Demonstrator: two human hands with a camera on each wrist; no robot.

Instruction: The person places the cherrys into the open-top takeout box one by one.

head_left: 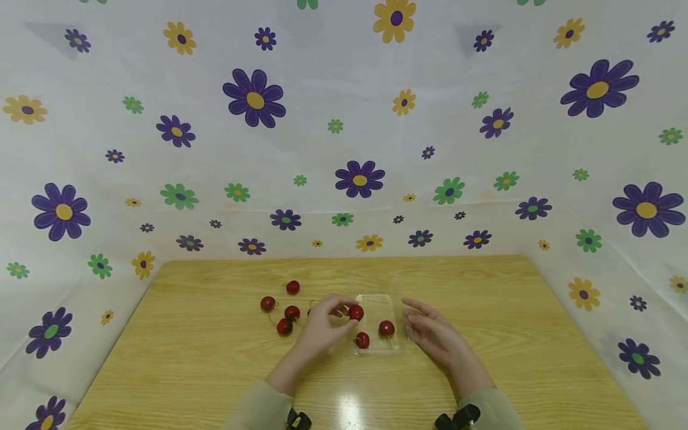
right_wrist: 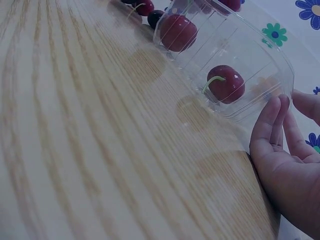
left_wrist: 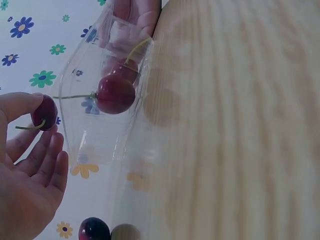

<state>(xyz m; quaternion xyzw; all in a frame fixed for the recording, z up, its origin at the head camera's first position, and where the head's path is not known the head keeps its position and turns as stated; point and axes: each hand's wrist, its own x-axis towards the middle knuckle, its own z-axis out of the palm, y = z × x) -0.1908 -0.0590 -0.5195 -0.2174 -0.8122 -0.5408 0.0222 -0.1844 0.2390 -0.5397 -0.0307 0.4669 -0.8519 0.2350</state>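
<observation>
The likeliest slip, I judge, is at the left hand [head_left: 319,325], whose thumb and forefinger are clamped on a single cherry [head_left: 356,312], the other fingers curving loosely below it. That fruit sits between the fingertips at the near-side wall of the clear box [head_left: 374,306], just above its rim, so an early release could let it strike the edge and roll back under the fingers onto the desk [head_left: 188,358]. Its skin looks smooth and round, and the pinch takes only a small area, so a harder squeeze could shoot it out. Ahead of the left fingers, the stem [left_wrist: 72,96] of a cherry already inside reaches toward the rim and might catch on the knuckles. The right hand [head_left: 435,337] is at the box's opposite end, its fingers apart and relaxed; whether they press the wall, I cannot tell. The thin box looks light and carries only two cherries [head_left: 386,328], so a nudge from either side might slide it. Behind the left fingers, on their outer side, loose cherries [head_left: 292,313] lie close together, where a sweeping wrist could scatter them.
</observation>
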